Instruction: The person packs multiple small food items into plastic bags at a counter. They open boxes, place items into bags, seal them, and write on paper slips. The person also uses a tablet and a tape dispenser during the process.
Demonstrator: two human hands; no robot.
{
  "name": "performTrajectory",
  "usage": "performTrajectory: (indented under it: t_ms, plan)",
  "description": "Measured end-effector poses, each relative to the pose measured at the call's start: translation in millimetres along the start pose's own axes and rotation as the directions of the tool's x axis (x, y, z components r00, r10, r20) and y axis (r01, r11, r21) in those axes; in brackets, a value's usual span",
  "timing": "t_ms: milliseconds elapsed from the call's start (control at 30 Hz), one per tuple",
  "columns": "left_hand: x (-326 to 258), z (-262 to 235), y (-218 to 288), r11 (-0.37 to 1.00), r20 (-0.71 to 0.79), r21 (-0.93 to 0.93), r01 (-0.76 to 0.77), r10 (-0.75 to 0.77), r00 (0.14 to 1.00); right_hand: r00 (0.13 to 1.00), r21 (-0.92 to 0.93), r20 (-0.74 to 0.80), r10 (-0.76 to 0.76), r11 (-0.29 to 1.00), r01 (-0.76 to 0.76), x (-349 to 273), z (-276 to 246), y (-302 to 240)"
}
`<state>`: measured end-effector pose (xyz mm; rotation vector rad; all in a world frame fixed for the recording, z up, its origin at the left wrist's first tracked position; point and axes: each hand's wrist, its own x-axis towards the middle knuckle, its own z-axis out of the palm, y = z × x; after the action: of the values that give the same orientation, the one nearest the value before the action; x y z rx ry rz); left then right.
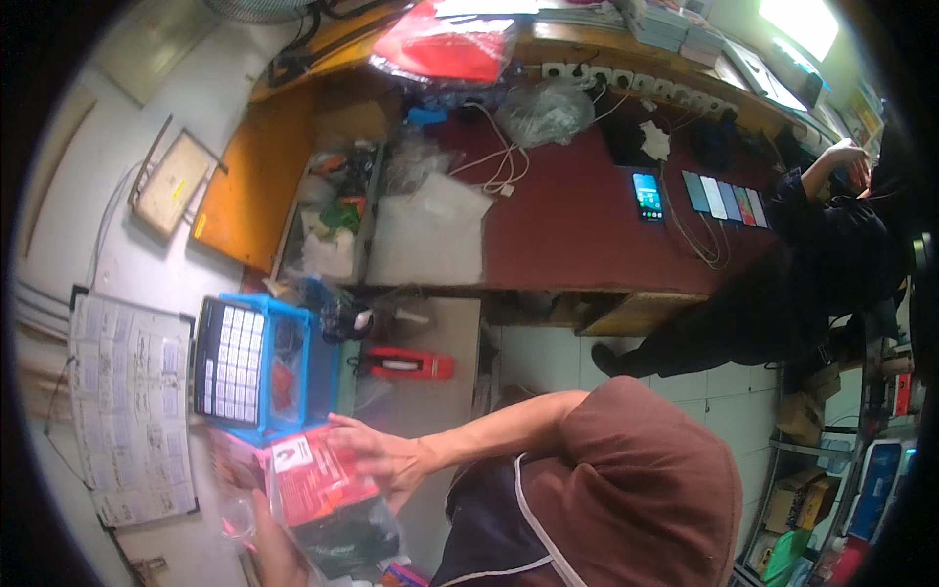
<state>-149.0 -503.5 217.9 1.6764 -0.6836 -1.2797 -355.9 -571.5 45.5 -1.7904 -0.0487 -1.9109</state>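
Observation:
A red and black packet in clear plastic wrap (318, 494) is at the lower left, with a white label near its top. My left hand (277, 546) grips its left side; the thumb side shows and the other fingers are hidden. Across the packet's upper right lies my right hand (386, 460), its fingers stretched out and slightly blurred. Beside my left hand is a small clear round thing (237, 519), too blurred to name. More pinkish packaging (235, 458) sits just behind the packet.
A blue plastic rack (311, 377) with a labelled black panel stands beyond my hands, near a red tool-like object (411, 363). Papers hang on the left wall board (132, 411). Several phones (726, 199) lie on the dark red desk (567, 235). Another person (831, 245) is at right.

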Motion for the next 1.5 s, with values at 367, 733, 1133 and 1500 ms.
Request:
performTrajectory:
  t_ms: [367, 733, 1133, 1500]
  plan:
    - [94.8, -63.0, -217.9, 0.004, 0.463, 0.868, -0.496, 0.353, 0.813, -0.500, 0.297, 0.454, 0.738, -0.654, -0.696, -117.6, 29.7, 4.8]
    - [100.6, 16.2, -347.0, 0.545, -0.054, 0.839, -0.006, 0.095, 0.994, 0.458, -0.693, -0.362, 0.812, 0.094, -0.715, -92.1, -124.5, 111.0]
    - [72.0, 64.2, -354.4, 0.803, -0.442, 0.567, -0.185, 0.486, 0.754, 0.250, -0.883, -0.267, 0.931, -0.132, -0.450, -138.8, -165.1, 251.7]
    - [57.2, 93.7, -345.9, 0.731, -0.579, 0.669, -0.135, 0.626, 0.523, 0.578, -0.615, -0.379, 0.723, 0.271, -0.741, -90.0, -182.9, 191.7]
